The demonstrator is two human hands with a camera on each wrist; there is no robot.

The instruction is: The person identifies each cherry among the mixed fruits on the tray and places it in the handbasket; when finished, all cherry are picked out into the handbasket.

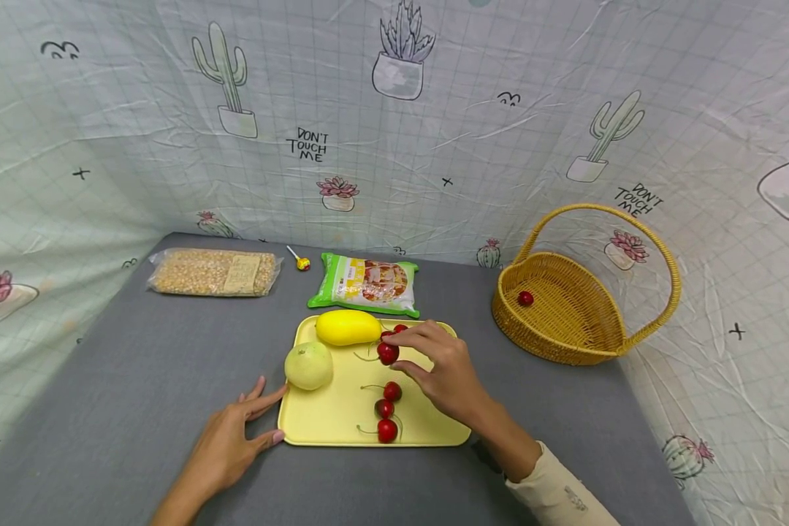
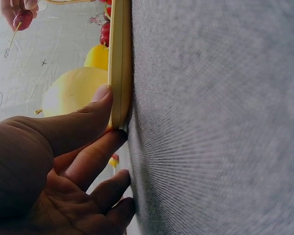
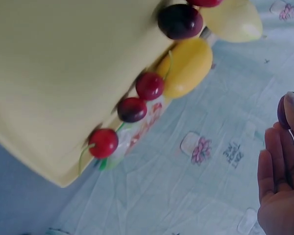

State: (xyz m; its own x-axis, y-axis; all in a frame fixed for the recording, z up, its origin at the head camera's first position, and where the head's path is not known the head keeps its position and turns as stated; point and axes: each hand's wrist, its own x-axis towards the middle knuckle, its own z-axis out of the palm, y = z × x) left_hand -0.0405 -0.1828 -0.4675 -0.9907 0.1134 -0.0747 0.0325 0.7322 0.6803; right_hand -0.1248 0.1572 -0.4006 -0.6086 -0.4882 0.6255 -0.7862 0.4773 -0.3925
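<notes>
A yellow tray (image 1: 342, 443) holds a yellow mango (image 1: 348, 327), a round pale green fruit (image 1: 309, 366) and several red cherries (image 1: 387, 430). Above the tray, my right hand (image 1: 450, 372) pinches a dark red cherry (image 1: 388, 353) between thumb and fingertips; the right wrist view shows this cherry (image 3: 282, 112) in the hand (image 3: 284, 171) too. With fingers fairly straight, my left hand (image 1: 226, 438) touches the tray's left edge. In the left wrist view, the thumb of that hand (image 2: 63, 161) rests against the tray's side (image 2: 118, 63).
At the right stands a wicker basket (image 1: 552, 349) with a tall handle and one cherry (image 1: 525, 298) inside. Behind the tray lie a green and white packet (image 1: 368, 283), a lollipop (image 1: 302, 263) and a bag of corn kernels (image 1: 213, 272). A patterned cloth hangs behind the grey table.
</notes>
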